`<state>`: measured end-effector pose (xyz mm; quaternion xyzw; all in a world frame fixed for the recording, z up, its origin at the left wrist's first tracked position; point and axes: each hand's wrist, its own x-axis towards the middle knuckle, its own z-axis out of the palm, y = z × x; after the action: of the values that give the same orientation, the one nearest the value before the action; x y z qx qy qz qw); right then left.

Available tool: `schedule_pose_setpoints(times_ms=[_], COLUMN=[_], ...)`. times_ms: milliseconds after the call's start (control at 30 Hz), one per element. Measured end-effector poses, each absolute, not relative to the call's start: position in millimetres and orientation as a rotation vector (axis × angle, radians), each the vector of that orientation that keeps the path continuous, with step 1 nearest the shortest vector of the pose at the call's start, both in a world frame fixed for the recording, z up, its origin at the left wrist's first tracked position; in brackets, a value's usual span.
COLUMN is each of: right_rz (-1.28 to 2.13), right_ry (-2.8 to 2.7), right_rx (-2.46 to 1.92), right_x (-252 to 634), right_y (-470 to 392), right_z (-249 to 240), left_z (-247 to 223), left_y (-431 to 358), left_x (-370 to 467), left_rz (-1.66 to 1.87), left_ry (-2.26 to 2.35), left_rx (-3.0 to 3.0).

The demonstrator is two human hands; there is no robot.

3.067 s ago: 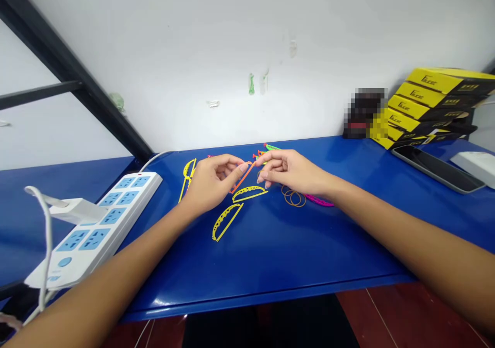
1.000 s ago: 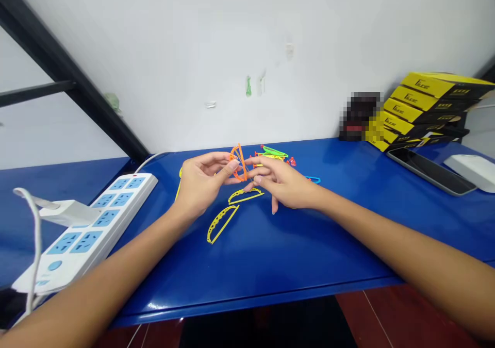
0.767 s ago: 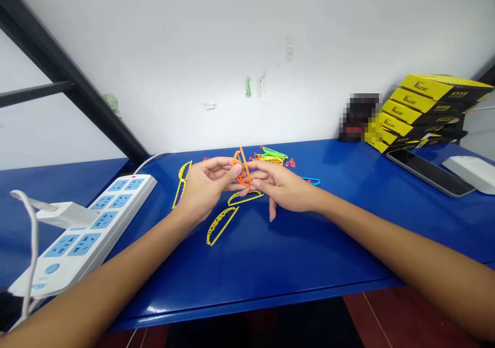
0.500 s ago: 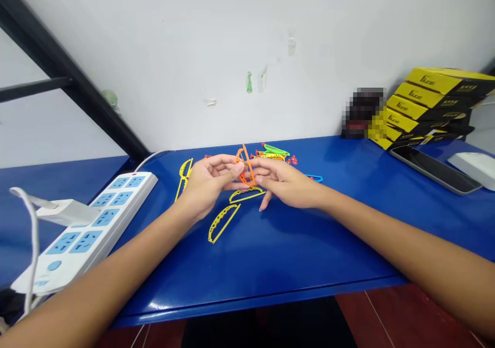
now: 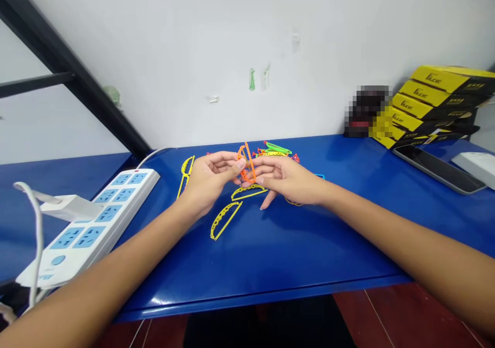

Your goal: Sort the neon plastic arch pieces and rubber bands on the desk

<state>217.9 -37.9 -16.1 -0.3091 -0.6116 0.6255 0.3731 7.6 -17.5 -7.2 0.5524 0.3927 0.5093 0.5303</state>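
Between my two hands stands an orange plastic toy bow [image 5: 250, 163], a curved, pierced strip joined to a straight bar. My left hand [image 5: 207, 179] pinches its curved side with thumb and fingers. From the other side my right hand [image 5: 288, 175] grips its lower end, with one finger hanging apart. Below them on the table lie two yellow toy bows, one close under the fingers [image 5: 249, 192] and one nearer me [image 5: 225, 220]. More yellow pieces [image 5: 186, 170] lie left of my left hand, partly covered by it.
Behind my right hand is a pile of small plastic parts, with a green piece [image 5: 277, 148] on top. A white power strip [image 5: 135, 196] with a plugged-in adapter [image 5: 71, 207] lies left on the blue table [image 5: 278, 265]. A phone [image 5: 436, 168] and stacked yellow-black boxes [image 5: 433, 98] are at the right.
Both hands keep hold of the orange toy bow, with hardly any movement. The view has shifted slightly, and a bit of a yellowish ring-like piece now shows under my right wrist.
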Motion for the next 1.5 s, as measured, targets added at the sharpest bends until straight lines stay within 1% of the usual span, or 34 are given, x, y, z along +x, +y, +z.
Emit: schedule_pose_setpoints(times_ms=[167,300,500,667,1267,1367,1433,1500], right_rz=[1.554,1.49,1.506,1.45,1.421,1.332,1.186,0.964], right_ry=[-1.514,-1.428,-1.345,-1.399,-1.415,-1.466,-1.564,-1.713], right_rx=[-0.906,-0.974,-1.028,-1.107,-1.059,-1.09,-1.148,-1.198], right_x=[217.2,217.4,218.7,221.3,222.7,225.4,229.3,233.6], right_y=[-37.6,-38.8,-38.2,-35.6,-33.5,-32.3,-29.5,-25.6], right_z=[-13.8,-10.5,-8.1,-8.0,-12.5,-11.1,-11.5,-13.4], left_z=[-4.1,-2.9,-6.0,-6.9,-10.6,-11.2,-12.1,-12.8], left_y=[-18.0,-18.4,-18.2,-17.0,-13.8,-12.1,-10.1,-7.5], left_x=[7.9,7.8,7.7,6.3,4.4,3.4,2.1,0.2], left_rz=[1.133,1.159,1.145,1.084,1.131,1.146,1.16,1.193], left_ry=[0.924,0.942,0.957,0.966,1.006,1.008,1.011,1.012], left_rx=[1.363,1.396,1.453,1.519,1.556,1.571,1.587,1.598])
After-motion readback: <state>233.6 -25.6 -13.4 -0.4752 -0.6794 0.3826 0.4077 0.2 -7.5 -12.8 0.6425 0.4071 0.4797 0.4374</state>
